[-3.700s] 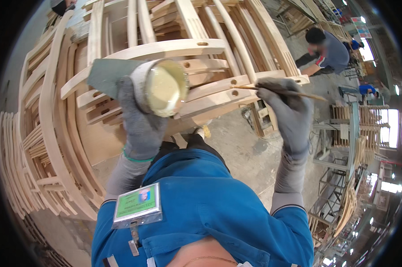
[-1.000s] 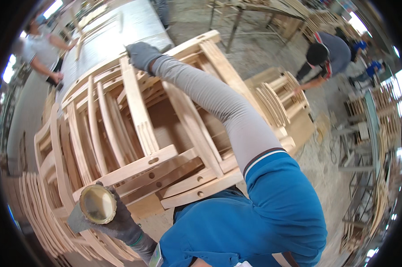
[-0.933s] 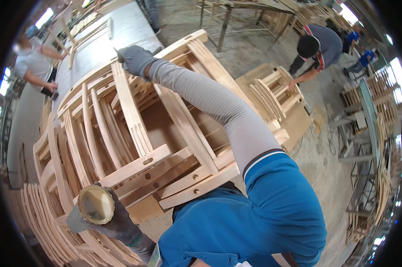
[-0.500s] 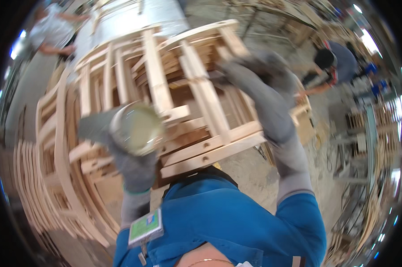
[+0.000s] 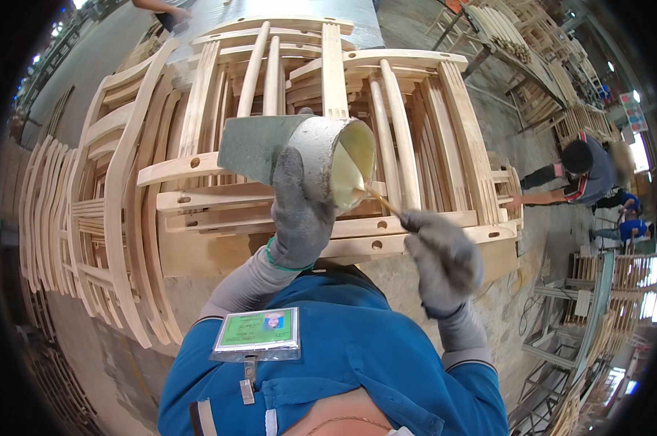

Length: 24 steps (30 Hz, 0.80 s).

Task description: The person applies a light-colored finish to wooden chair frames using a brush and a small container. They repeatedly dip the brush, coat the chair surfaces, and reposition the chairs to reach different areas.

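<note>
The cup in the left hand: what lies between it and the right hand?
In the head view, a thin stick, held by the right hand, bridges the gap to the cup.

Holds left hand in grey work glove point(image 5: 298, 218) between eleven and twelve o'clock of the bare neck point(image 5: 343, 411), curled in a broad, partly hidden grip; slants left forearm in pale grey sleeve point(image 5: 245, 285) toward two o'clock. Positions right hand in matching grey glove point(image 5: 443, 260), slightly blurred, near one o'clock, pinching with fingertips point(image 5: 413, 220) toward eleven; tilts right forearm point(image 5: 463, 334), sleeved alike, toward eleven.
</note>
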{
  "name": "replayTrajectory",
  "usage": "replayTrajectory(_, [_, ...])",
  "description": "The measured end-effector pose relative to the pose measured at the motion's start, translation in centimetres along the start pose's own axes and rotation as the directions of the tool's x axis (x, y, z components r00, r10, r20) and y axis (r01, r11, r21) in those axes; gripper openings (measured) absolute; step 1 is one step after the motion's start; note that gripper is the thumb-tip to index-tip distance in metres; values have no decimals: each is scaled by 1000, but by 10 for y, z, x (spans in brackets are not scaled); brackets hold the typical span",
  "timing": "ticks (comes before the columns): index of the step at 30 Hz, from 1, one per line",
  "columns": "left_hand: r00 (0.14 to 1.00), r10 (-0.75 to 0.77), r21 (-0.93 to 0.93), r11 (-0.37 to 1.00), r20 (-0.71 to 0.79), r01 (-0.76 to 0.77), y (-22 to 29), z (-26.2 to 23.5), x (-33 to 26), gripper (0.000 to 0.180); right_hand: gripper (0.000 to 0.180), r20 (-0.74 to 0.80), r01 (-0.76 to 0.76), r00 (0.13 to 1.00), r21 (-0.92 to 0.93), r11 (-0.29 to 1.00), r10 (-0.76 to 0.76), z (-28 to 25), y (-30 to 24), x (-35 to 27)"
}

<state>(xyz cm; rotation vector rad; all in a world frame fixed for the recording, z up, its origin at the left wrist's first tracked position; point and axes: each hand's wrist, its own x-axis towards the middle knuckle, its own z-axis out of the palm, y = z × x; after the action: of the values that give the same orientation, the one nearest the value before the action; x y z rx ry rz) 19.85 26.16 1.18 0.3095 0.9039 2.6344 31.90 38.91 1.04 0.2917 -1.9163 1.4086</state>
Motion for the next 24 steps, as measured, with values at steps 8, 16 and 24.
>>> replayTrajectory(8, [994, -107, -130, 986, 8, 107, 8, -8, 5, 59, 20, -173, -151, 964, 267, 952, 202, 6, -22, -6])
replayTrajectory(16, [981, -176, -225, 956, 77, 189, 14, -1, 2, 54, 26, -311, -190, 888, 418, 888, 337, 7, -16, -18])
replayTrajectory(24, [986, 114, 313, 938, 121, -146, -38, -34, 3, 51, 14, -257, -91, 954, 253, 963, 157, 7, -13, -18])
